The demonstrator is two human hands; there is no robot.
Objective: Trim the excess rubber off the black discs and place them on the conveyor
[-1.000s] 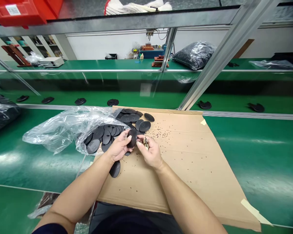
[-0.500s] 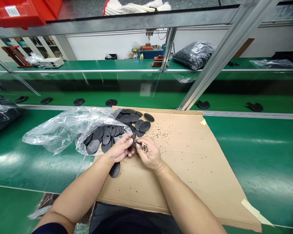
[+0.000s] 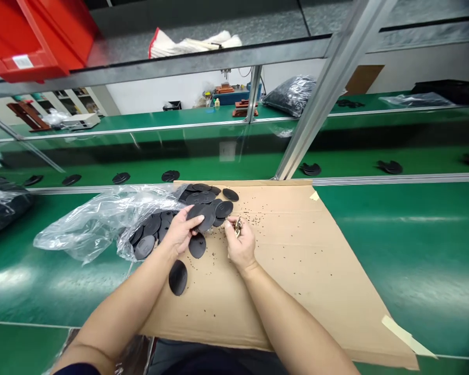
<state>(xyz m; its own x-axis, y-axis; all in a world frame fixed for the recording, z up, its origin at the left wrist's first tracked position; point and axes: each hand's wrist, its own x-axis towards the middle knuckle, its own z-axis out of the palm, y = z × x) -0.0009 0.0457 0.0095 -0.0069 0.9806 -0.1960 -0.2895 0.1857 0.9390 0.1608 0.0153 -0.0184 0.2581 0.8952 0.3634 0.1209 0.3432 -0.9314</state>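
Note:
My left hand grips a black oval disc between thumb and fingers; another may lie behind it. This is at the edge of a pile of similar discs. Just to the right, my right hand is closed around a small gold-coloured metal tool, whose kind I cannot make out. The tool and the held disc are apart. Below the left hand, two loose discs rest on the cardboard sheet. More discs spill from a clear plastic bag on the left.
Tiny black bits are scattered over the cardboard. Behind it, a green conveyor carries small stacks of black pieces. A slanting metal post rises beyond the cardboard. A red bin and white gloves sit on the overhead shelf.
The hands have moved apart. My left hand has shifted left with the disc, turning its flat face into view, while the tool in my right hand has come away from it. The camera view has tilted.

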